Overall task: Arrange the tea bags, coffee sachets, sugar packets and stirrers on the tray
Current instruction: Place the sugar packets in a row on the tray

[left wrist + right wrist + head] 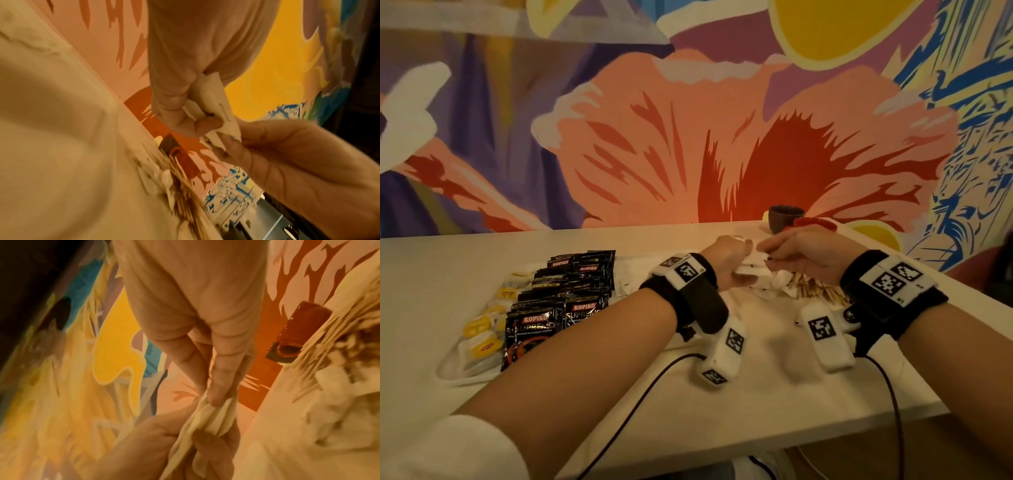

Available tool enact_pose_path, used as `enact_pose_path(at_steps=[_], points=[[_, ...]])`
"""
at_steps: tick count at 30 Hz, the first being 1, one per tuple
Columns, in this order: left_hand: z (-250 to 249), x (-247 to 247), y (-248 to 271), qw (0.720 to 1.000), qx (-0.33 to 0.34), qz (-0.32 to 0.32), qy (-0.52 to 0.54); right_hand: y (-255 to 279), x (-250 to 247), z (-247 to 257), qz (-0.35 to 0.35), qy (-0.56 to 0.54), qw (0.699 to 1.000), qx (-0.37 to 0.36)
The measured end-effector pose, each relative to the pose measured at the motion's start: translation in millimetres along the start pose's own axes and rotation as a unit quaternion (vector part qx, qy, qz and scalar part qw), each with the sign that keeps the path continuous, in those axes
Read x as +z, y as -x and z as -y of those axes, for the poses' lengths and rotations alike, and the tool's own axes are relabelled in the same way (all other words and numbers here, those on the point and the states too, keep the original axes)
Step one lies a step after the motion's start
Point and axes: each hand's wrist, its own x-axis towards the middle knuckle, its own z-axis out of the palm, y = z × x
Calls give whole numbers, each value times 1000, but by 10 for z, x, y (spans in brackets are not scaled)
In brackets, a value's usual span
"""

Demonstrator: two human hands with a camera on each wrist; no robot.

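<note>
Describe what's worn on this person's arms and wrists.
Both forearms are bare. The left arm shows a white sleeve pushed up near the elbow. Each wrist carries a black band with white blocks printed with black square markers. A thin black cable trails from each wrist.

Big floral mural wall (688, 120) behind white table (774, 394), warm light.

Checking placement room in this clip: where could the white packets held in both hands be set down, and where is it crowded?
Bare tabletop lies left of the tray, and in front of the stirrers under the wrists. Crowded: the tray's left part, filled by tea bags and coffee sachets, and the stirrer pile. Both left hand and right hand hold sugar packets.
</note>
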Motion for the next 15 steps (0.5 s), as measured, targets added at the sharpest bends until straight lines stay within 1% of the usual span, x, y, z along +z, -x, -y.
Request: enact_pose_path(at_steps=[2, 4, 6, 9, 11, 13, 14, 15], points=[[-68, -193, 48, 998, 52, -10, 16, -32, 91, 93, -5, -46, 999, -24], [-117, -364, 92, 993, 108, -36, 24, -98, 251, 179, 0, -44, 998, -39], [-156, -505, 165, 984, 158, -77, 30, -143, 455, 259, 30, -17, 998, -47], [-223, -697, 303, 972, 205, -96, 60, -158, 822, 375, 100, 19, 992, -76], [-284, -860, 430, 966, 208, -76, 130, -174, 1050, 447, 125, -2, 985, -121], [-341, -1044, 571, 957, 198, -22, 213, -193, 1255, 502, 137, -29, 975, -171], [-373, -1127, 648, 952, 190, -1, 239, -193, 1350, 530, 138, -37, 971, -191], [-403, -1219, 711, 950, 189, 6, 248, -183, 1440, 564, 139, -45, 968, -204]])
